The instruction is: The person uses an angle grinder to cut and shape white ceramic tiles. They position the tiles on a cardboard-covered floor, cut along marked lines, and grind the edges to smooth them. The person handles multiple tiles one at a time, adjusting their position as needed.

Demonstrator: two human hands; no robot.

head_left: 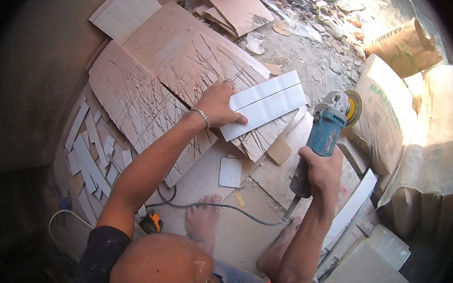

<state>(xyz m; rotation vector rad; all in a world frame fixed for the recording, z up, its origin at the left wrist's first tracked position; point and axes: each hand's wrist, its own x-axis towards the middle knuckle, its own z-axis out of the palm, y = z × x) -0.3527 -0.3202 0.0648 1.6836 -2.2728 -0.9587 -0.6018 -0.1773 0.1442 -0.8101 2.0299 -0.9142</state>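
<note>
My left hand (217, 103) presses on the near end of a white rectangular tile (266, 110) split by a lengthwise cut. The tile lies on a scored, dusty board (151, 94). A metal bracelet circles that wrist. My right hand (319, 171) grips the dark handle of a blue angle grinder (328, 128). The grinder's yellowish disc (353, 108) is held just right of the tile, apart from it. Its grey cord (222, 208) trails across the floor past my bare feet (203, 221).
Several cut white tile strips (90, 155) lie at the left. A small square tile piece (230, 172) rests near my foot. Filled sacks (391, 116) stand at the right, whole tiles (369, 280) lean at lower right, rubble and cardboard (241, 8) at the back.
</note>
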